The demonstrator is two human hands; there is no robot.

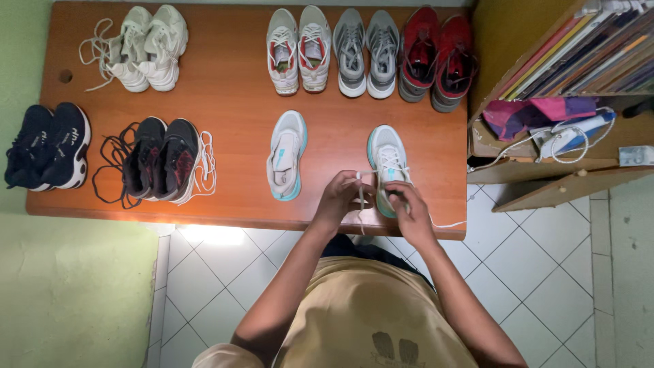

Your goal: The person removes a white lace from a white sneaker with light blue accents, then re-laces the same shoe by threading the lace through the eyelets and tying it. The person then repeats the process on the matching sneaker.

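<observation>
the white and teal sneaker [387, 163] i'm working on sits near the table's front edge, at about five o'clock on the wooden table [231, 102], its heel end almost at the lip. laces are threaded across the upper part, but the loose white lace [360, 197] ends are not yet tied, one trailing off the edge toward three o'clock. my left hand [338, 197] is closed, pinching a lace at the shoe's eight o'clock; my right hand [409, 208] is closed on the other strand at its five o'clock. its mate [287, 155] lies at nine o'clock, seemingly unlaced, so i judge that is left. open tabletop lies between them; the shelf [545, 157] crowds three o'clock, the red pair [436, 58] stands at twelve.
</observation>
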